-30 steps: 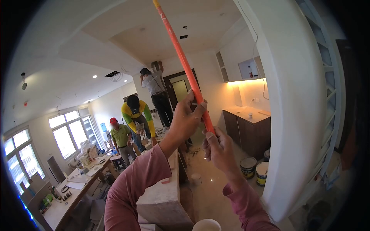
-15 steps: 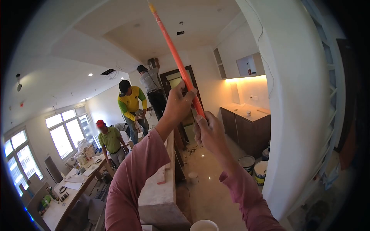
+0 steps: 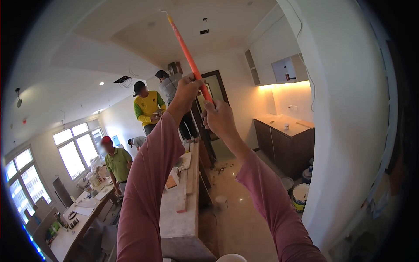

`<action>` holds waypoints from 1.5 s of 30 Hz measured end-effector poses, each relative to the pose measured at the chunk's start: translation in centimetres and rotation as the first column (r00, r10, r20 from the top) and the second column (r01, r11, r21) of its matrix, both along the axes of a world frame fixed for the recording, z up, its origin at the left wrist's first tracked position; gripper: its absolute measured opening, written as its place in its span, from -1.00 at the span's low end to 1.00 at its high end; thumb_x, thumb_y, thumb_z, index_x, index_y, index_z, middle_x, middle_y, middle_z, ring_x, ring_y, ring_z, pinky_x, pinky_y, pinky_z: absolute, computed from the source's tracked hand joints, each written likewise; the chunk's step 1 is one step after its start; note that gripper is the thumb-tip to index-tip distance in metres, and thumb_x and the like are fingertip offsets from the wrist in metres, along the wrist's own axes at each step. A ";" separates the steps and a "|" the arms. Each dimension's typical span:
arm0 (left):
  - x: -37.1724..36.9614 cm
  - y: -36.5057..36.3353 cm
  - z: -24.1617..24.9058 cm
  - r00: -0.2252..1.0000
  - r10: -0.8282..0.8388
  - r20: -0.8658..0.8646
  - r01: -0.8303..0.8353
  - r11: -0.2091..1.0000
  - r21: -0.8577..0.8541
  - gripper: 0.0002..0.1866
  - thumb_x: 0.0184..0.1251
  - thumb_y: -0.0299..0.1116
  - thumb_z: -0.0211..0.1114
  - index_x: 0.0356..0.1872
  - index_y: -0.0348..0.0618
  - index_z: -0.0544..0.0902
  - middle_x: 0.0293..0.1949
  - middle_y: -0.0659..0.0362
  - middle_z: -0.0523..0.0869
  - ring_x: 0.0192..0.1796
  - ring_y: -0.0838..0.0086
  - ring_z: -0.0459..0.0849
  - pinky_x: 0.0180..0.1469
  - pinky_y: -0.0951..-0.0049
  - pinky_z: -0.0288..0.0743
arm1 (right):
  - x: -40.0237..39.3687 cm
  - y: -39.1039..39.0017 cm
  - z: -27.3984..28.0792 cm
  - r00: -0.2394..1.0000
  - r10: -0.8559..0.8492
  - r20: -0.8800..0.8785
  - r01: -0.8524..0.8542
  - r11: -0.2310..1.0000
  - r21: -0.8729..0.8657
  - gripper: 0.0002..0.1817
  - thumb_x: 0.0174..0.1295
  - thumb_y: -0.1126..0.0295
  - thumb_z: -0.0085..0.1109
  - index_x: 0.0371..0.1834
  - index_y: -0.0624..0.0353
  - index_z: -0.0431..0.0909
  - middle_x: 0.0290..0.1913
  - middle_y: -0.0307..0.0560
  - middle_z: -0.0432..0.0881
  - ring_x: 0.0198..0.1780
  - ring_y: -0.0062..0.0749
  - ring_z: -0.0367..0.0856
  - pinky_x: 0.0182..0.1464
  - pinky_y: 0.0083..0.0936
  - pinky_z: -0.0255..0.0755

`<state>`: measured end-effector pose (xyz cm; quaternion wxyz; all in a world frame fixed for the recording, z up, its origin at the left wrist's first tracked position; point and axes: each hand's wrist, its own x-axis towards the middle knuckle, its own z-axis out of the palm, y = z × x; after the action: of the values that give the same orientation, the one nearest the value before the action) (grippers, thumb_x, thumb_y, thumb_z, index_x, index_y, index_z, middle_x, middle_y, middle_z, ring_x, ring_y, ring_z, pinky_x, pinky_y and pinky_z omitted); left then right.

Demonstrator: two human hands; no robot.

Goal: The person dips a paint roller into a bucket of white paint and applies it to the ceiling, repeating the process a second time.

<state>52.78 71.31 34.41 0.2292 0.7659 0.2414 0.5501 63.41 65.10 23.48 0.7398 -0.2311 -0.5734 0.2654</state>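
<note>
Both hands hold an orange paint roller pole (image 3: 185, 50), raised and slanting up to the left toward the ceiling (image 3: 109, 48). A yellow piece and a thin bent wire show at its far tip; the roller head itself blends into the ceiling. My left hand (image 3: 187, 91) is closed around the pole's lower part. Just below it, my right hand (image 3: 221, 118) grips the bottom end. Pink sleeves cover both forearms. A white bucket (image 3: 231, 258) is partly visible at the bottom edge, below my arms.
A long counter (image 3: 179, 222) runs ahead, with boards on it. People in yellow (image 3: 149, 107), grey (image 3: 170, 85) and green (image 3: 117, 161) work beyond. A cluttered worktable (image 3: 83, 218) stands left. On the right are a white column (image 3: 345, 109), paint buckets (image 3: 300, 196) and a brown cabinet (image 3: 279, 142).
Both hands and the pole have moved up and left in view, and the wire tip now shows. The person in yellow stands straighter; another bent person appears behind.
</note>
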 end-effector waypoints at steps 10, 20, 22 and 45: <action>-0.6 -2.6 -3.0 0.998 -0.042 0.042 0.038 0.995 0.095 -0.83 0.37 -0.39 0.28 -0.17 -0.31 0.62 -0.38 0.23 0.62 -0.35 0.59 0.55 -0.28 0.52 0.44 | -0.1 -2.8 -2.2 0.996 -0.018 0.086 0.020 1.000 -0.021 -0.71 0.50 0.26 0.01 -0.24 0.31 0.50 -0.52 -0.15 0.57 -0.63 -0.58 0.53 -0.60 -0.55 0.40; -3.3 -14.4 -8.6 0.980 -0.197 0.014 0.187 0.949 0.254 -0.76 0.40 -0.43 0.25 -0.04 -0.39 0.54 -0.33 0.17 0.64 -0.27 0.55 0.60 -0.14 0.47 0.52 | -3.5 -14.6 -8.4 1.000 -0.003 -0.022 0.003 1.000 0.001 -0.72 0.51 0.24 0.04 -0.03 0.29 0.51 -0.49 -0.22 0.54 -0.64 -0.68 0.45 -0.61 -0.64 0.35; -4.1 -16.1 -9.2 0.962 -0.271 0.029 0.254 0.931 0.261 -0.73 0.40 -0.45 0.24 0.03 -0.37 0.51 -0.28 0.09 0.65 -0.22 0.50 0.62 -0.12 0.43 0.55 | -4.5 -16.6 -8.8 0.999 -0.023 -0.032 0.023 1.000 0.001 -0.70 0.51 0.23 0.05 0.02 0.28 0.50 -0.48 -0.23 0.54 -0.63 -0.68 0.44 -0.62 -0.64 0.34; -24.4 -32.5 -32.0 0.905 -0.338 0.260 0.388 0.904 -0.176 -0.82 0.49 -0.36 0.20 -0.16 -0.30 0.52 -0.36 0.11 0.60 -0.27 0.52 0.57 -0.17 0.45 0.49 | -17.7 -39.6 -50.3 0.913 -0.235 0.335 0.362 0.844 -0.395 -0.68 0.52 0.15 -0.05 -0.27 0.20 0.35 -0.58 -0.15 0.46 -0.61 -0.53 0.43 -0.56 -0.55 0.34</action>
<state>28.41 38.85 2.41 0.4386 0.7001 0.1268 0.5490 45.74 25.52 -26.80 0.6124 -0.5170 -0.5494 0.2364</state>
